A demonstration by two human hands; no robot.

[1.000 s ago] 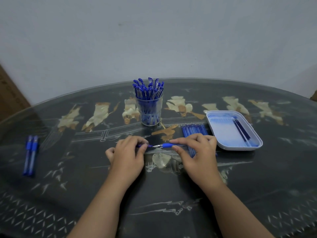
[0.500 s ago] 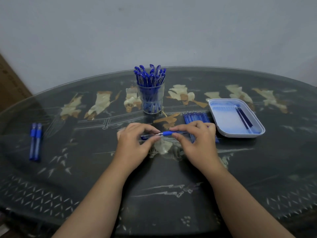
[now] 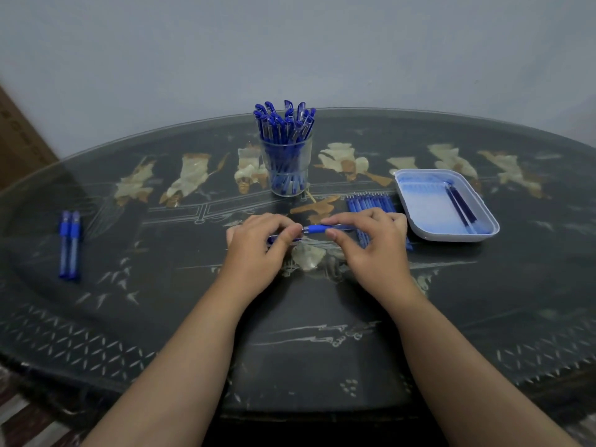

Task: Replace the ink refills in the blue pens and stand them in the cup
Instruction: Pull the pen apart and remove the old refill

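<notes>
Table (image 3: 161,317), dark inlay under glass, bears pen cup (image 3: 287,169); pale wall (image 3: 290,43) behind.

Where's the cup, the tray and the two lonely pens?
cup (image 3: 286,183), head view, lower glass wall.
tray (image 3: 424,209), head view, bare floor.
two pens (image 3: 74,250), head view, right pen's barrel.

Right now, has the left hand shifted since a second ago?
Yes, slightly rightward. Against the cup, the left hand now reaches nearer its centre line, and less pen shows between its fingers and the right hand.
</notes>
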